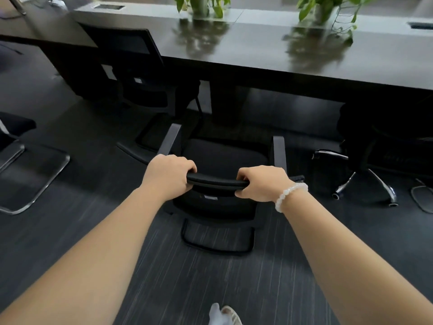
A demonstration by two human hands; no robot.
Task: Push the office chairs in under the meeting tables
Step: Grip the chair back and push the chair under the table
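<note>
A black office chair with grey armrests and a sled base stands in front of me, facing the long dark meeting table. Its seat sits short of the table's front edge. My left hand is wrapped around the left end of the chair's top rail. My right hand, with a white bead bracelet at the wrist, grips the right end of the same rail.
Another black chair stands tucked against the table at the left. A swivel chair with a chrome star base is at the right. A chrome sled chair stands at far left. Two potted plants sit on the table. Dark carpet lies underfoot.
</note>
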